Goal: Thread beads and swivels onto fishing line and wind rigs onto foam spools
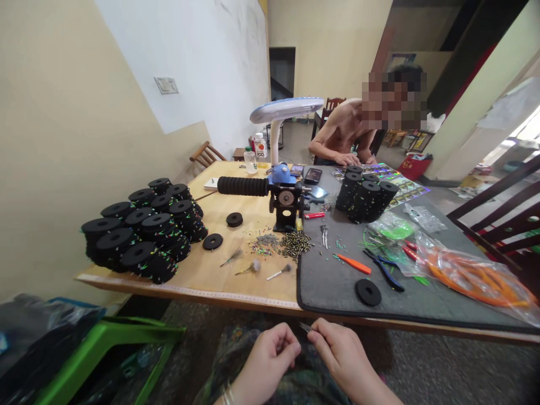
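Both my hands are low, below the table's near edge and over my lap. My left hand is curled, fingertips pinched together on something too small to make out. My right hand is closed on a thin metal tool whose tip points toward the left hand. The two hands almost touch. On the table ahead stands a black winding device with a long black foam handle. Small beads and metal bits lie in piles near it.
Stacks of black foam spools fill the table's left; another stack stands further back. A grey mat carries pliers, an orange tool, a loose spool and bags. A person sits across. A green stool is at left.
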Available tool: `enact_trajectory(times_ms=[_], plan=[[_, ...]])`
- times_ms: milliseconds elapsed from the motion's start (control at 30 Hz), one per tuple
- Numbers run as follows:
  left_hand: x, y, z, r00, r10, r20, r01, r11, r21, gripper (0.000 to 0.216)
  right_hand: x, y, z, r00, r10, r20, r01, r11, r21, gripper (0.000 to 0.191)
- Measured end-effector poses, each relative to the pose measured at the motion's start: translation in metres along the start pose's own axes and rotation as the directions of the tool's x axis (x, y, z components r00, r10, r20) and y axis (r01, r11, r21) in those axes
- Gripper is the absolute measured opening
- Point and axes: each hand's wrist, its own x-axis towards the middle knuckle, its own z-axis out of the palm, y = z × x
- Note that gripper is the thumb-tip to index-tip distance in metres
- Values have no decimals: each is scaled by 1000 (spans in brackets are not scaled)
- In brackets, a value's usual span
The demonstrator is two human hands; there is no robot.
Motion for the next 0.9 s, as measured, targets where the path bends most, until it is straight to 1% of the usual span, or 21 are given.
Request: enact_trajectory(times_ms=[133,200,267,333,400,433,500,567,633,667,700,733,767,800,833,867,900], plan=[[0,1,-1,1000,-4,-7,4,1000,-4,26,0,-2,-3,1000,-12,-13,12,1000,-5,36],[0,0,-1,1000,-9,-10,8,1000,-19,27,1,-1,-6,999,-13,-40,12,1000,-20,37],[1,-3,-1,1000,-29,-6,29,998,-54,31,4,3,-12,994,-35,-103,27,997,-73,36],[2,-7,-1,998,-61,12,62,993,-104,35,10,10,-19,975,-95,-200,58,981,-183,34],[2,-10,-1,995,-90,34,94,982,-163,37,21,19,-27,938,-184,-293,78,937,-341,35],[2,-11,-1,994,-102,43,108,975,-194,38,28,24,-31,920,-225,-321,73,903,-424,35],[2,-10,-1,991,-124,51,133,956,-260,38,43,32,-39,909,-274,-315,49,820,-571,32],[1,-6,-2,988,-146,55,156,934,-322,38,55,37,-46,919,-283,-276,34,751,-659,26],[-1,0,-2,989,-138,50,147,914,-378,37,61,37,-50,915,-299,-270,44,740,-671,22],[-2,3,-3,992,-121,43,128,907,-400,37,61,34,-51,906,-316,-283,66,765,-641,22],[-4,7,-3,995,-99,32,104,902,-419,36,60,30,-49,895,-331,-299,106,809,-578,24],[-5,11,-4,997,-78,21,79,897,-435,35,56,25,-46,888,-334,-315,158,866,-474,27],[-6,14,-4,998,-61,11,60,892,-449,34,52,17,-42,891,-323,-319,218,921,-322,30],[-7,18,-5,999,-51,3,47,886,-461,34,48,9,-35,913,-285,-293,265,958,-108,32],[-7,21,-5,999,-45,-4,38,881,-471,33,43,1,-28,943,-230,-241,268,953,141,35],[-7,24,-6,999,-36,-14,25,877,-480,33,40,-8,-19,975,-177,-136,216,901,376,38],[-6,27,-7,999,-24,-31,6,873,-487,33,37,-15,-10,986,-165,-36,157,816,556,44]])
